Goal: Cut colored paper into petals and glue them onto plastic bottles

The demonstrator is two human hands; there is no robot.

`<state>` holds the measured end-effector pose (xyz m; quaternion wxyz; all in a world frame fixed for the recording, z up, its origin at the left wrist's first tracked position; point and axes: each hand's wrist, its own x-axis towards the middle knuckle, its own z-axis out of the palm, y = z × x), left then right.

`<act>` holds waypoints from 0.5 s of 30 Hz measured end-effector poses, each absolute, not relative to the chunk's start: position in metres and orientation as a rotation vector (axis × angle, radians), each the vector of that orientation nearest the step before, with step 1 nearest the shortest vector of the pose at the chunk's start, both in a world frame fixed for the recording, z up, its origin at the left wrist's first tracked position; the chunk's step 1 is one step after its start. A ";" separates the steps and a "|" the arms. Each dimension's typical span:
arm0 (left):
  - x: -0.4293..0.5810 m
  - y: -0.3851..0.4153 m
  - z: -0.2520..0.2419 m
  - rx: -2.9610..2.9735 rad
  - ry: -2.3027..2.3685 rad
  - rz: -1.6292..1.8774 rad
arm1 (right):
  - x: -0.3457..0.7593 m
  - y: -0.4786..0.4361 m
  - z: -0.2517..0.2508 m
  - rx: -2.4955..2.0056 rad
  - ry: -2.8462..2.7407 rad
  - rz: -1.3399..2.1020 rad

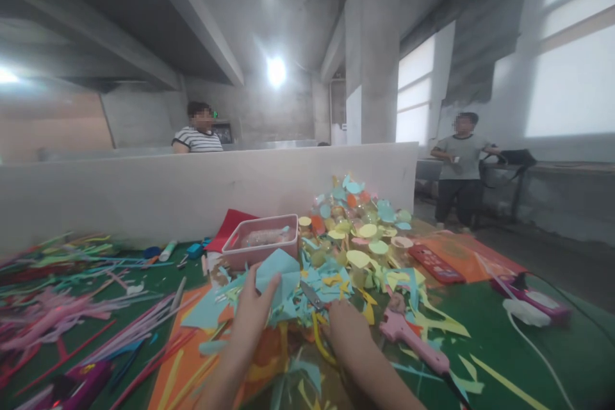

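In my left hand (pixel 254 304) is a folded sheet of light blue paper (pixel 278 270), pinched between thumb and fingers. My right hand (pixel 346 323) is closed around a pair of scissors (pixel 312 296) with a yellow handle. Their metal blades point up and left toward the paper, a little apart from it. Beneath both hands lies a heap of blue and yellow paper scraps (pixel 331 278). A pink glue gun (pixel 413 338) rests just right of my right hand. Behind the blue sheet stands a pink plastic basket (pixel 262 243) with something clear and shiny in it.
Cut paper circles (pixel 368 230) and clear round pieces pile up at the back. Pink and purple strips (pixel 57 307) spread over the left side. A red phone-like object (pixel 437 264) and a purple glue gun (pixel 538 300) with its cord lie right. A white partition (pixel 144 195) stands behind; two people are beyond.
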<state>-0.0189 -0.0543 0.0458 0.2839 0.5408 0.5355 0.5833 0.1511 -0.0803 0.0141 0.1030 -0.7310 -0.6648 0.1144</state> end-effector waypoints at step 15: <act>-0.017 0.002 0.006 1.047 1.224 1.745 | 0.194 -0.039 -0.003 -1.607 -1.584 0.835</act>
